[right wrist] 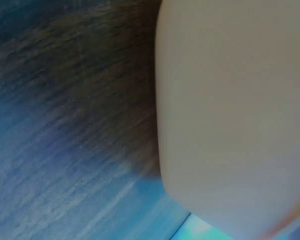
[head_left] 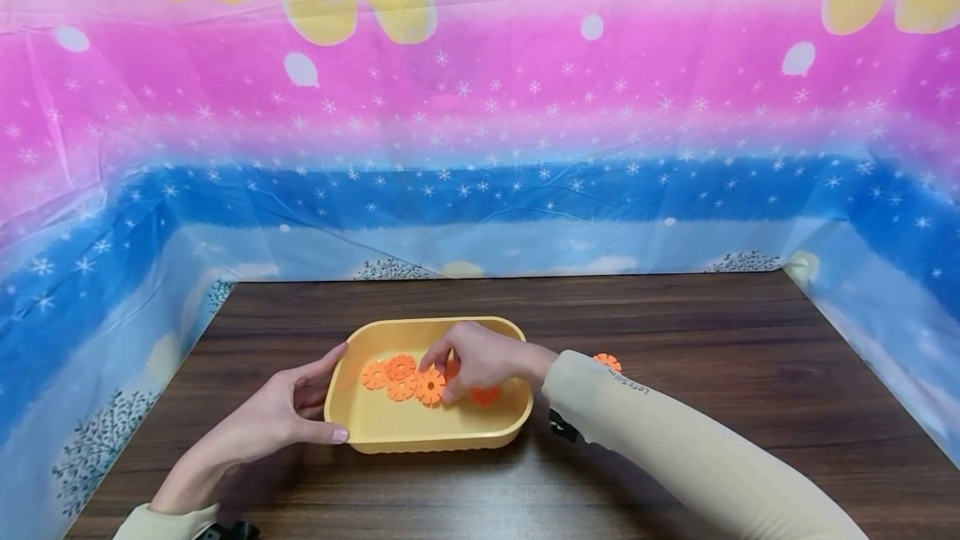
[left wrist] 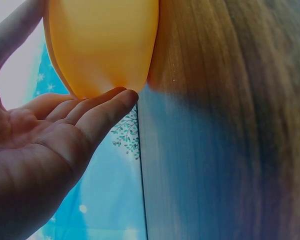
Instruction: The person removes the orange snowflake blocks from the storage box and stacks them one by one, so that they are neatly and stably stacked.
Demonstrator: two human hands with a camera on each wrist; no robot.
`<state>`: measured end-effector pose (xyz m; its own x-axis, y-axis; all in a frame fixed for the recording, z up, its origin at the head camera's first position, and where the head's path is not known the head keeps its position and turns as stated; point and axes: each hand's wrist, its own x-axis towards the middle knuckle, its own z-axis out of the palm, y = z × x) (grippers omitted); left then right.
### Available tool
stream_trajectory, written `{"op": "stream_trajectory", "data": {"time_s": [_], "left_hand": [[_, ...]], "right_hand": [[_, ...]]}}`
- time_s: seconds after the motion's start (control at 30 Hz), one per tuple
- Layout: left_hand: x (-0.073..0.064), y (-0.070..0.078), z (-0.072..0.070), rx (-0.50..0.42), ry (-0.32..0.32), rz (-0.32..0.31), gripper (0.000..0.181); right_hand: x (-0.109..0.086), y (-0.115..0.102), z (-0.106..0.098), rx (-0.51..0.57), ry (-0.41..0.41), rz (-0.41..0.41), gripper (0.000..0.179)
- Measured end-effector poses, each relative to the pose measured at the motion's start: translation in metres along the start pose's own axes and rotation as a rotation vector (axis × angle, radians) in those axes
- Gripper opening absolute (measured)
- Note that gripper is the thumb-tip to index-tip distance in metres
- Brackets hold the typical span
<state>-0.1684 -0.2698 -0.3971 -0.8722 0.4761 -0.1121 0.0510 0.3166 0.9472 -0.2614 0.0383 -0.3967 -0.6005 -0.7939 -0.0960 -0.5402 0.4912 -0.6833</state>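
A yellow plastic tub (head_left: 431,444) sits on the table with several orange notched interlocking discs (head_left: 401,367) inside it. My left hand (head_left: 281,411) rests against the tub's left end, thumb at the near corner and index finger near the far corner. In the left wrist view, straight fingers (left wrist: 97,110) touch the outside of the tub wall (left wrist: 102,40). Inside the tub, my right hand (head_left: 480,352) pinches an orange disc (head_left: 431,388) between thumb and index finger. That hand partly covers other discs. The right wrist view shows mostly the tub's outer wall (right wrist: 230,110), not the fingers.
One more orange disc (head_left: 607,361) lies on the dark wooden table (head_left: 675,315) behind the right sleeve (head_left: 660,432), partly hidden. A pink and blue patterned cloth (head_left: 480,123) encloses the table at the back and both sides.
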Motion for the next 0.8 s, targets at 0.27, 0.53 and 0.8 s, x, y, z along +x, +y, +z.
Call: {"op": "stream_trajectory", "data": {"time_s": [0.27,0.53,0.8], "left_hand": [[0.000,-0.001,0.000,-0.009,-0.008,0.014,0.111],[0.000,-0.001,0.000,-0.033,-0.010,-0.003,0.111],[0.001,-0.001,0.001,-0.028,-0.008,-0.003,0.111]], "right_hand": [[-0.009,-0.003,-0.012,0.080,0.051,-0.020,0.038],[-0.023,-0.004,-0.025,0.110,0.095,-0.066,0.039],[-0.042,0.001,-0.036,0.133,0.135,-0.058,0.042]]}}
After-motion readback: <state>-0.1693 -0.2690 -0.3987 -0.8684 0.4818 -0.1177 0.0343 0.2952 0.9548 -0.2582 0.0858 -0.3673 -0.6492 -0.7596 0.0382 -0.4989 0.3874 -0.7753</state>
